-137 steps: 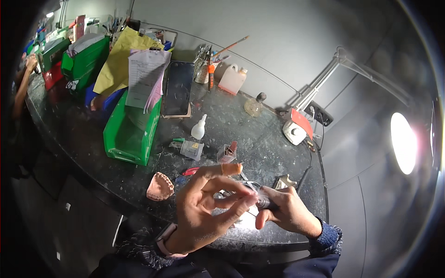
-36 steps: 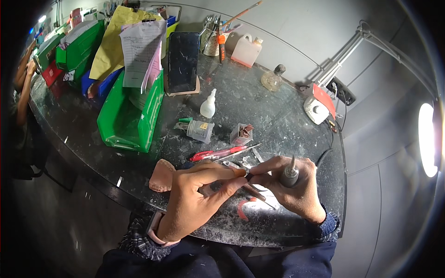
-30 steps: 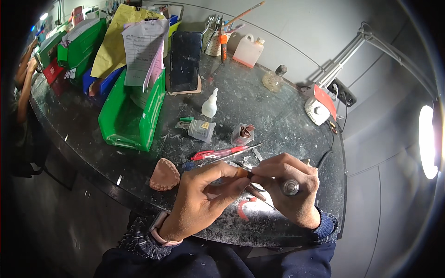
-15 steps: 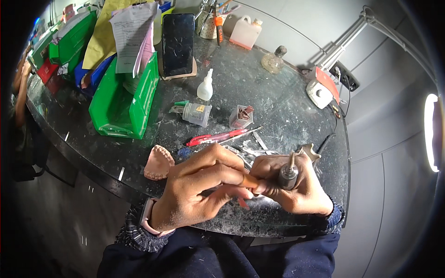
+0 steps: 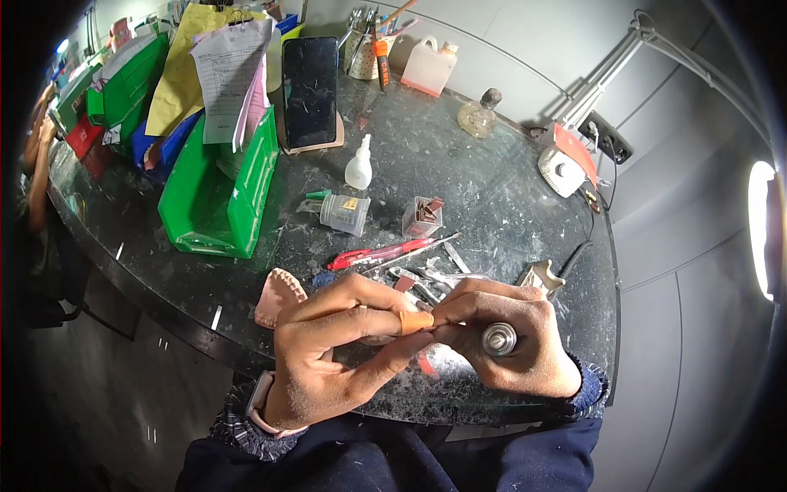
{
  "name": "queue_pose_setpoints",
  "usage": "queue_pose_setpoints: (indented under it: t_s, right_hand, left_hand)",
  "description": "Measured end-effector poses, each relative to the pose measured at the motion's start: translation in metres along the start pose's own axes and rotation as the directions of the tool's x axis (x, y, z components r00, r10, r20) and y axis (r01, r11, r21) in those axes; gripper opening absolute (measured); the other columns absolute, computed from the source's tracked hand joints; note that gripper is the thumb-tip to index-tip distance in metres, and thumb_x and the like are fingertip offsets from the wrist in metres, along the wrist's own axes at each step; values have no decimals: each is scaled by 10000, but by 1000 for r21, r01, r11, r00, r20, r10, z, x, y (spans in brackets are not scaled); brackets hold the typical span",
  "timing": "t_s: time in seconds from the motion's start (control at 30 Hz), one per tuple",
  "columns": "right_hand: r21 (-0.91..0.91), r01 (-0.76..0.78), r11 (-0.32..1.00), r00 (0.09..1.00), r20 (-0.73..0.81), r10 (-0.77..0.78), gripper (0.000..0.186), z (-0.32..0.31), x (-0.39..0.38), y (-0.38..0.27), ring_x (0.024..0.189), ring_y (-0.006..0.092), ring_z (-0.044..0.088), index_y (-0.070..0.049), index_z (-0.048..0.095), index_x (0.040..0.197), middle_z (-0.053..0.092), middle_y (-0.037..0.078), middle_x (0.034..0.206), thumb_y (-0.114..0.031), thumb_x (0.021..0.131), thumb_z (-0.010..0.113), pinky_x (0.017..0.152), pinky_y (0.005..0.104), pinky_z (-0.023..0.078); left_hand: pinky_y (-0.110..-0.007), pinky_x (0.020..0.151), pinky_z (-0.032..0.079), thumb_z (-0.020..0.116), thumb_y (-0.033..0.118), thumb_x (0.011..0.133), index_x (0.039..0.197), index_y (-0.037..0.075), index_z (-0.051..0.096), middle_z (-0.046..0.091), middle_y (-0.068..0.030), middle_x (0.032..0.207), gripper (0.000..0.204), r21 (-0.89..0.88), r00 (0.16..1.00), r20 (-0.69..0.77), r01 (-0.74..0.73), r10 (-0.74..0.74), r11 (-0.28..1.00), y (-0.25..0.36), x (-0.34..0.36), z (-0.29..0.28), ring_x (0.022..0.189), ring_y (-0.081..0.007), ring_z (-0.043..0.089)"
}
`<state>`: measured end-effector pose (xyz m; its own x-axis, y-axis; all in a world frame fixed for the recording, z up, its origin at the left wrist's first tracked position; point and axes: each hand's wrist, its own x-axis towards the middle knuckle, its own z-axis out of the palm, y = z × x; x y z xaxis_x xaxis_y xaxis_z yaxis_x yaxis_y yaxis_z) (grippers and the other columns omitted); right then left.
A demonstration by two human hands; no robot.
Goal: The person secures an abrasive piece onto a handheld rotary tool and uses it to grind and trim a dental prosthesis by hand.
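Observation:
My left hand (image 5: 328, 361), with orange tape round one finger, is pinched at something small that is hidden between the fingertips. My right hand (image 5: 520, 344) grips a metal handpiece (image 5: 499, 339), seen end-on, while its thumb and forefinger meet the left fingertips. Beneath both hands lies a pale dusty patch with a red curved piece (image 5: 428, 366). Just beyond them are pliers and metal tools (image 5: 414, 283), a red pen (image 5: 369, 257) and a pale metal piece (image 5: 541, 276). A pink dental cast (image 5: 275, 295) sits left of my hands.
Green bins (image 5: 217, 217), clipped papers (image 5: 225, 74), a phone on a stand (image 5: 310, 90), a white bottle (image 5: 358, 168), small containers (image 5: 343, 213), a jug (image 5: 428, 66) and a white control box (image 5: 560, 170) stand on the bench. A lamp is at right. Another person's arm (image 5: 41, 164) shows far left.
Since half a second ago the handpiece has turned from upright to end-on, and my left hand has shifted slightly left and down. My fingertips stay together.

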<state>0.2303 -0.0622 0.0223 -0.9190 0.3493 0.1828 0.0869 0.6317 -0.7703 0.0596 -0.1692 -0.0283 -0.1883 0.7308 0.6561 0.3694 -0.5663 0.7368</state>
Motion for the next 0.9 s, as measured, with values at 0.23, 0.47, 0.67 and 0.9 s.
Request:
queue_pose_setpoints:
  t_s: [0.23,0.47,0.67,0.9]
  right_hand:
    - [-424,-5,905,987,-149,-64,470,20,-6,-5,488,214,607,-65,518,921,603,43,624,-454,736,708,434,301,448]
    - [-363,19,932,990,-126,-70,382,26,-7,-14,523,203,590,-20,508,934,580,67,682,-352,822,660,442,306,432]
    - [-437,53,898,978,-158,-135,375,29,-7,-11,523,185,588,-24,533,910,546,39,645,-348,797,684,460,290,449]
    - [-493,28,870,991,-100,-88,336,27,-7,-17,533,162,585,-63,587,884,527,29,667,-374,784,664,455,281,458]
  left_hand:
    - [-415,931,450,620,93,863,898,-20,608,638,-136,904,118,-799,944,-59,151,-326,583,-5,-9,6,931,-254,621]
    - [-335,732,503,640,218,859,752,58,488,565,-62,771,245,-799,893,-42,239,-449,551,12,-8,10,807,-218,602]
    - [-494,969,413,578,28,877,917,-17,595,643,-176,886,62,-785,955,-155,36,-253,618,-2,-15,5,846,-279,659]
    - [-511,915,471,588,35,870,867,-69,590,641,-169,860,104,-748,931,-155,109,-332,654,5,-18,-1,845,-296,661]
